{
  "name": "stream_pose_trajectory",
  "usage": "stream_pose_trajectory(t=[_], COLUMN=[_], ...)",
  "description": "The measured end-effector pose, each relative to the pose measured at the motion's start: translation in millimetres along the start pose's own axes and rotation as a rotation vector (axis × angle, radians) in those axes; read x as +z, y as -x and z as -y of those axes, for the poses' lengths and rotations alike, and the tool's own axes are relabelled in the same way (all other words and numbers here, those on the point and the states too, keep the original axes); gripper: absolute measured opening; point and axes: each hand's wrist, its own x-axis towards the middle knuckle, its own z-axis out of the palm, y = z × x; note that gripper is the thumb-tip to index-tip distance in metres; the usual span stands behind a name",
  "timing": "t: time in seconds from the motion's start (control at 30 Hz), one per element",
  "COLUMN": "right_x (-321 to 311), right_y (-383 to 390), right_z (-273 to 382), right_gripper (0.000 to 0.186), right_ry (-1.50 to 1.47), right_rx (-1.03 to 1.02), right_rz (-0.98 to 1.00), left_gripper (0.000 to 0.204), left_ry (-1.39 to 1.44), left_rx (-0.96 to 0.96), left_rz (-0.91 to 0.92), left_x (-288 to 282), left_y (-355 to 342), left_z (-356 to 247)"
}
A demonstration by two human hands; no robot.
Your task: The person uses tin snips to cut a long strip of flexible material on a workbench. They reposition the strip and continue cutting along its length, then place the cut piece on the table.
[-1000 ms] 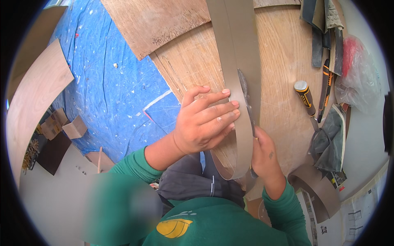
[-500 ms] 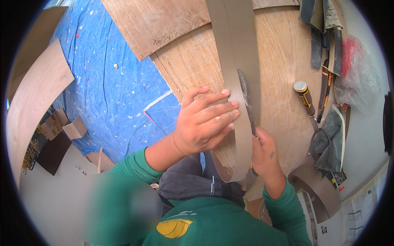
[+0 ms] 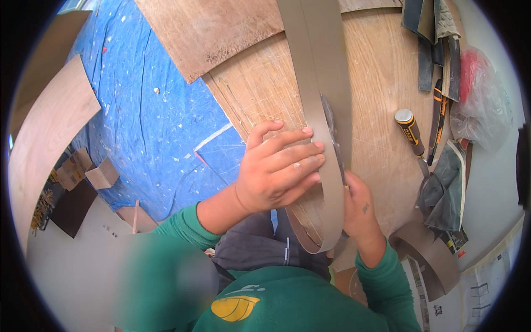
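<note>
Left grip (image 3: 279,171): fingers flat, pressing grey laminate strip (image 3: 323,99) onto plywood counter (image 3: 381,72) near its front edge; position unchanged from earlier frames. Right grip (image 3: 358,205) closed on blade tool (image 3: 332,133) along strip's edge, drawn slightly nearer. Yellow-black handled tool (image 3: 410,131) lies right.

scratched plywood worktop (image 3: 381,83), grey-brown edging strip (image 3: 315,66) laid lengthwise, yellow-black handled tool (image 3: 410,131), dark rags (image 3: 446,191), blue tarp (image 3: 144,127) alongside
</note>
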Motion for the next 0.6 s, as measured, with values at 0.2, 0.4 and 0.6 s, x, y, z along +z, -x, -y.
stream_pose_trajectory(t=[0.2, 0.4, 0.6], right_x=[-9, -10, -6], right_y=[12, 19, 18], right_z=[-15, -25, -23], right_gripper=[0.022, 0.025, 0.024], right_ry=[0.074, 0.06, 0.049], right_rx=[-0.044, 0.002, -0.024], right_rz=[-0.007, -0.002, -0.003], left_gripper=[0.042, 0.037, 0.035], left_ry=[-0.281, -0.232, -0.229], left_rx=[0.004, 0.078, 0.1], left_rz=[-0.029, 0.003, -0.004], left_x=[9, 13, 14], left_y=[-6, -8, -8], left_z=[17, 32, 35])
